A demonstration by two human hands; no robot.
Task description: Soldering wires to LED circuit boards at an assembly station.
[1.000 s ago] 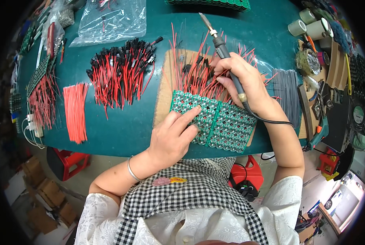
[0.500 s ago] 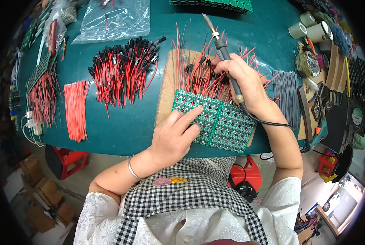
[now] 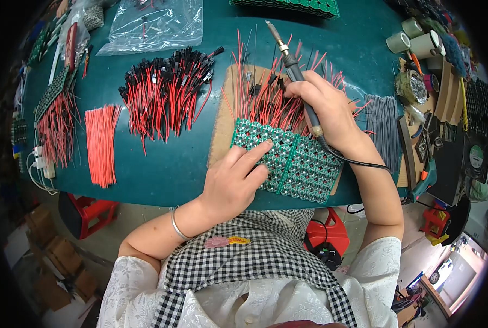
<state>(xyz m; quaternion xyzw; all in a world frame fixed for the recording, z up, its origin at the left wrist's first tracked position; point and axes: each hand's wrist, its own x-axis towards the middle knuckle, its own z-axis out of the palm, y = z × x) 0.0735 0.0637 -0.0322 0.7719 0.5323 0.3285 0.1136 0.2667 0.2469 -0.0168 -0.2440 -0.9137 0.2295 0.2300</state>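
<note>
Here green circuit panel (image 3: 287, 158), red leads; left hand (image 3: 235, 180) flat, right hand (image 3: 326, 106) grip pinching soldering iron (image 3: 296, 74).

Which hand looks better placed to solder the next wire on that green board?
Probably the right hand: it grips the soldering iron over the red wires. The left hand lies flat, steadying the green board.

Teal-topped table (image 3: 173, 158): loose red wires (image 3: 101, 143), connector leads (image 3: 164, 95), plastic bag (image 3: 154, 24), perhaps cardboard (image 3: 222, 126).

one head-worn fisheye view, looking steeply down, close.
</note>
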